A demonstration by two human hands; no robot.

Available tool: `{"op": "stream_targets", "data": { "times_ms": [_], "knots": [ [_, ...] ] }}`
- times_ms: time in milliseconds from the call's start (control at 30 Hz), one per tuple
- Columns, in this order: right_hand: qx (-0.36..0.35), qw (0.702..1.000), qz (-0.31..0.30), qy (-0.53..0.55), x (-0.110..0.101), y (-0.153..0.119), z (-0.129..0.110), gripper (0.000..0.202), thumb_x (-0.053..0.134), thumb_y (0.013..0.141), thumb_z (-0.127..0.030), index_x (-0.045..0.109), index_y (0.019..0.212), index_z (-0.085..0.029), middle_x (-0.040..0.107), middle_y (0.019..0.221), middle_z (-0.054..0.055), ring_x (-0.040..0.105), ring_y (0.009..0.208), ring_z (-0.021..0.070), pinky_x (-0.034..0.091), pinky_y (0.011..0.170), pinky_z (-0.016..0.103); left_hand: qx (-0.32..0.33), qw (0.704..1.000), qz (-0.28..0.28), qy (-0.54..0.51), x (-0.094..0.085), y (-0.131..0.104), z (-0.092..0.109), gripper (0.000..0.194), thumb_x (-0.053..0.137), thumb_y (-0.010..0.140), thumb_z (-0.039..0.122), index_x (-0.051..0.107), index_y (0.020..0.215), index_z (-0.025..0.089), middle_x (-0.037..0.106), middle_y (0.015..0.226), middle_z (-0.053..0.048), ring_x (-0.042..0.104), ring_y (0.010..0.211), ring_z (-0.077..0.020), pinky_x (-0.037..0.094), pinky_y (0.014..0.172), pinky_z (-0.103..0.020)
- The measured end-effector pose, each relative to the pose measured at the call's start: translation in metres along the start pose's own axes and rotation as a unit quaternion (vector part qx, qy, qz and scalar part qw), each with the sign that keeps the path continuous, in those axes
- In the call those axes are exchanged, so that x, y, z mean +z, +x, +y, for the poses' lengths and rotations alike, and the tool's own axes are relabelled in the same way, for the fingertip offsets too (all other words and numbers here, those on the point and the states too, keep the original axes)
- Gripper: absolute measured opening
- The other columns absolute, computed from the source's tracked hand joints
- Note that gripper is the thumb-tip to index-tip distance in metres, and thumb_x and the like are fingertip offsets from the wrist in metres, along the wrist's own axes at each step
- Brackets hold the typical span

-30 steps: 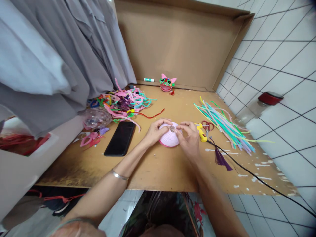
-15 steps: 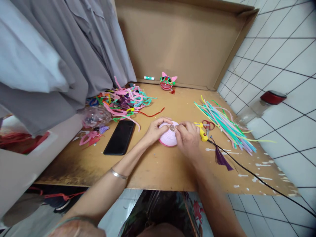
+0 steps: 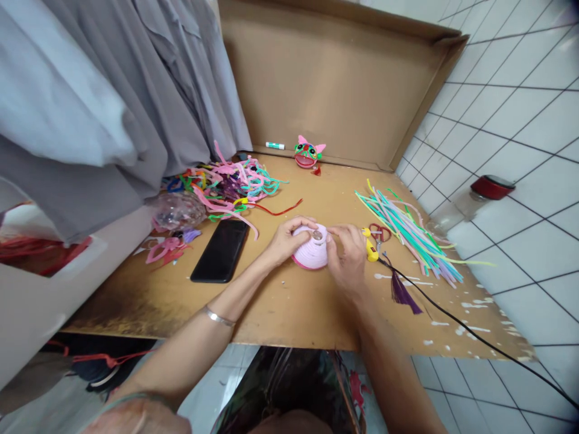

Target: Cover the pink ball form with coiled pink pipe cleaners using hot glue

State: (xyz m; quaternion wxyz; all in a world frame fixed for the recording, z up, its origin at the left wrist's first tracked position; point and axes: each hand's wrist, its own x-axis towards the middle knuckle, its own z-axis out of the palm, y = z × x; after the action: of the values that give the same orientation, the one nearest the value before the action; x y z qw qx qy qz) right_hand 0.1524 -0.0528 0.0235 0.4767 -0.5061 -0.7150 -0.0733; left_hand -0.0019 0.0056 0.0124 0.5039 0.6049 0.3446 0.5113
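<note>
While I look down through the head camera, I have a worn brown table [image 3: 280, 313] below me, streaked with white smears at its right side and darkened at the near left corner. A cardboard panel [image 3: 344, 84] stands along the back, white tiled wall [image 3: 534, 126] runs down the right, and a grey curtain [image 3: 181, 90] hangs at the left. Against the panel sit a green-and-white tube [image 3: 275, 146] and a small pink-eared mask [image 3: 306, 155]. A tangle of pipe cleaners [image 3: 235, 181] and a black phone [image 3: 220, 251] lie to the left; to the right are straight pipe cleaners [image 3: 407, 235], red-handled scissors [image 3: 379, 235], a yellow glue gun [image 3: 372, 250] partly behind my hand, and a purple tassel [image 3: 404, 295].

The lilac cone [image 3: 309, 254] is between my hands, over the middle of the table. My left hand [image 3: 288, 240] grips its left side, thumb on top. My right hand [image 3: 349, 256] is at its right edge; I cannot tell whether those fingertips pinch it or only rest there.

Against a second ago, my right fingertips have drawn back from the clear disc [image 3: 318, 235] on top, which now shows more fully. My left hold is unchanged, and the tools lie as before.
</note>
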Motion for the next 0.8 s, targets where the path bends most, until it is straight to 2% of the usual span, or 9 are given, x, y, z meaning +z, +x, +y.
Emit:
{"op": "stream_targets", "data": {
  "times_ms": [100,300,500,667,800],
  "knots": [
    [-0.009,1.0,0.02,0.005,-0.001,-0.002,-0.002,0.024,0.044,0.092,-0.019,0.066,0.1,-0.022,0.064,0.098,0.009,0.058,0.095,0.0238,0.043,0.086,0.04,0.002,1.0,0.0,0.0,0.0,0.0,0.0,0.018,0.064,0.067,0.024,0.072,0.081,0.016,0.071,0.111,-0.009,0.065,0.106,-0.0236,0.047,0.099,-0.039],
    [-0.065,0.992,0.105,-0.005,-0.003,-0.005,-0.003,0.028,0.047,0.086,-0.014,0.067,0.104,-0.024,0.059,0.108,0.01,0.058,0.1,0.0248,0.044,0.088,0.043,0.007,1.0,-0.005,0.001,-0.001,0.0,0.002,0.019,0.061,0.068,0.02,0.071,0.083,0.016,0.07,0.108,-0.008,0.065,0.107,-0.0227,0.047,0.1,-0.037],
    [-0.072,0.994,0.038,-0.07,-0.001,-0.006,-0.009,0.029,0.046,0.086,-0.016,0.069,0.1,-0.026,0.058,0.112,0.009,0.056,0.101,0.0251,0.041,0.089,0.044,0.027,1.0,-0.01,0.003,-0.001,0.0,0.001,0.017,0.061,0.07,0.019,0.071,0.083,0.016,0.07,0.107,-0.008,0.064,0.107,-0.0226,0.046,0.099,-0.037],
    [-0.021,0.996,0.007,-0.088,0.002,-0.006,-0.01,0.031,0.043,0.094,-0.032,0.066,0.113,-0.022,0.055,0.122,0.014,0.051,0.113,0.0309,0.036,0.095,0.05,0.031,0.999,-0.013,0.007,0.0,0.0,0.001,0.015,0.063,0.07,0.021,0.071,0.082,0.016,0.07,0.104,-0.007,0.064,0.107,-0.0223,0.045,0.101,-0.037],
    [0.008,0.995,0.004,-0.103,0.005,-0.006,-0.005,0.032,0.04,0.098,-0.035,0.067,0.107,-0.022,0.056,0.121,0.014,0.05,0.116,0.031,0.034,0.095,0.05,0.028,1.0,-0.013,0.001,0.0,0.001,-0.001,0.016,0.064,0.069,0.022,0.071,0.082,0.017,0.07,0.106,-0.007,0.064,0.106,-0.022,0.046,0.1,-0.037]
  ]
}}
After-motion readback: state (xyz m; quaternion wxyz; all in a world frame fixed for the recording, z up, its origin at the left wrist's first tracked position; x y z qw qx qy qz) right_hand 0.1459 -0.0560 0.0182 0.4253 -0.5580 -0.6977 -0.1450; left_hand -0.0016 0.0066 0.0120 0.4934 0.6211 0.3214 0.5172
